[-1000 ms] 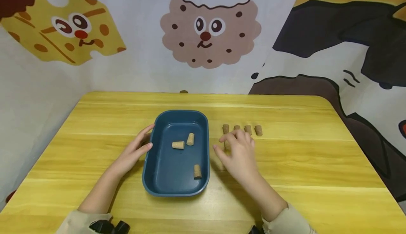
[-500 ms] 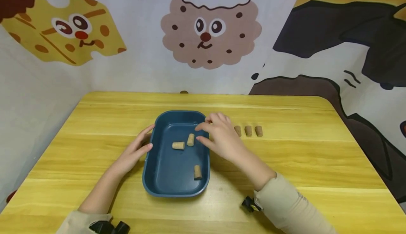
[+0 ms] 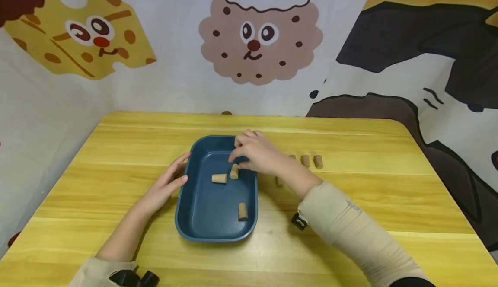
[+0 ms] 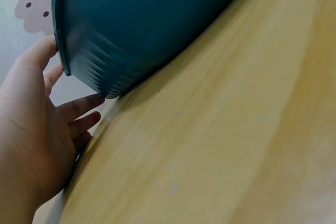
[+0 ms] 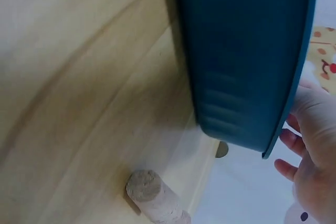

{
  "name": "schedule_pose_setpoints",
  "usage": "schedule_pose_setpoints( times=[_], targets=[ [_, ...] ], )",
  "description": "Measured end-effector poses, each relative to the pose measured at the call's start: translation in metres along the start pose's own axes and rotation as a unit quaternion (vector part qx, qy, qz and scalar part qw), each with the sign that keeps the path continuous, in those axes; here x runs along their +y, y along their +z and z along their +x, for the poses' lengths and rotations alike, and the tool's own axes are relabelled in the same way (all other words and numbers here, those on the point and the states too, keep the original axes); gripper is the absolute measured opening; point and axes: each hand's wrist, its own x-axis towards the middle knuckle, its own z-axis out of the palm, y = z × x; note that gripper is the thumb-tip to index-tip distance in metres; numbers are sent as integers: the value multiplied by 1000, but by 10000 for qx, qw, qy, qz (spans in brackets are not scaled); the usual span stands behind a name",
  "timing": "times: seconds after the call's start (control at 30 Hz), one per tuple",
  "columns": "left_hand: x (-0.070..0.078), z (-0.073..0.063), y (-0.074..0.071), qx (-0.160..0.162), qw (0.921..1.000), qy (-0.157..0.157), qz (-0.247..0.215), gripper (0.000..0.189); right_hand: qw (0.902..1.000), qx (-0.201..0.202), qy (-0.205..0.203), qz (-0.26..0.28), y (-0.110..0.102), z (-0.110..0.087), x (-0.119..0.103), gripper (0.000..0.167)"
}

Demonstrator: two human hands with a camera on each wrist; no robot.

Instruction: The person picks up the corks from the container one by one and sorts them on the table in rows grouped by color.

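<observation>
A dark blue rectangular tray (image 3: 215, 231) stands on the table. Inside lie a sideways cork (image 3: 219, 178), a second cork (image 3: 234, 171) beside it, and a third cork (image 3: 243, 212) near the front right. My left hand (image 3: 163, 189) touches the tray's left side with extended fingers. Over the tray's right rim reaches my right hand (image 3: 254, 153), thumb and forefinger apart, close above the second cork; no grip on it shows. In the right wrist view, the tray wall hides what those fingertips (image 5: 286, 169) meet.
Right of the tray, a row of corks (image 3: 305, 161) stands on the wooden table (image 3: 369, 183), partly behind my right forearm. Another cork (image 3: 279, 181) sits in front of that row. A cartoon-printed cloth (image 3: 163, 92) hangs along the far edge.
My right hand has moved left from the cork row, across the tray's right rim, to the second cork inside. My left hand stays against the tray, and the visible corks keep their places.
</observation>
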Motion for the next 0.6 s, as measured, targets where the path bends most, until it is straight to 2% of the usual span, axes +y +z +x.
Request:
schedule_pose_setpoints(
  times=[0.2,0.6],
  targets=[
    [-1,0,0,-5,10000,-17,31,57,9985,-494,34,-215,3,7,5,25],
    [-1,0,1,23,10000,36,14,57,9924,-997,102,-715,4,20,1,22]
  ],
)
